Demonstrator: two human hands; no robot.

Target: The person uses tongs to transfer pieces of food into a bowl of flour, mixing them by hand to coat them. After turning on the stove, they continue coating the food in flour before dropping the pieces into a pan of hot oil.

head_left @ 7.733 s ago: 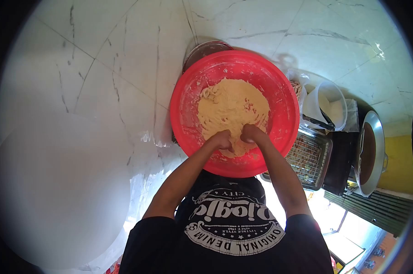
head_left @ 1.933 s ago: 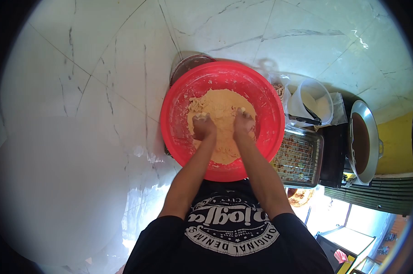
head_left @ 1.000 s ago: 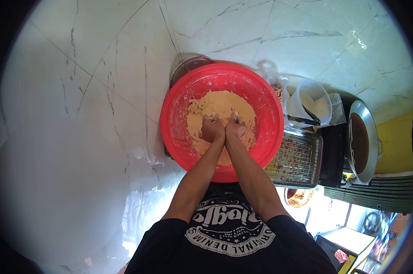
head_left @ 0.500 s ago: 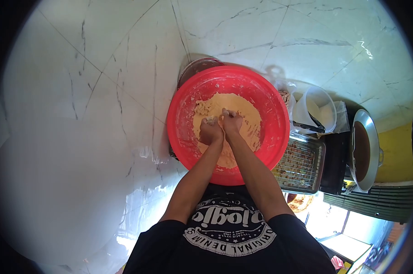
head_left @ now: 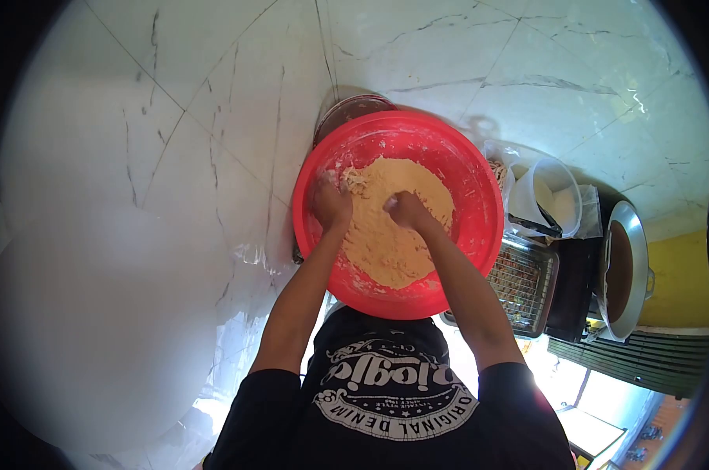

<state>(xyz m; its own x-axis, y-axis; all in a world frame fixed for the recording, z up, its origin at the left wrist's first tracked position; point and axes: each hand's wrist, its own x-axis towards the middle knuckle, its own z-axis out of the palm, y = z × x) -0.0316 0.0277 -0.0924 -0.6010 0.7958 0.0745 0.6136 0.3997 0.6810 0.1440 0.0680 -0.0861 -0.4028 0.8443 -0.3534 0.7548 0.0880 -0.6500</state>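
Observation:
A big red basin (head_left: 480, 258) holds pale yellow flour-like powder (head_left: 390, 251), with a clump of lumpy, shredded-looking pieces (head_left: 357, 182) at its far left side. My left hand (head_left: 332, 205) is at the left inner wall of the basin, beside that clump; motion smears its fingers. Over the middle of the powder is my right hand (head_left: 408, 210), its fingers curled in and whitish at the tips. Whatever may be inside that curl is hidden.
Behind the basin stands a round container (head_left: 354, 110). To the right are a clear plastic tub (head_left: 554, 196), a tray with a wire rack (head_left: 523, 286) and a large metal pan (head_left: 639, 274) of brown liquid. Marbled tiles (head_left: 237, 102) surround the basin.
My hands were close together over the powder, both curled. They have parted: the left has moved left to the basin wall, the right slightly right.

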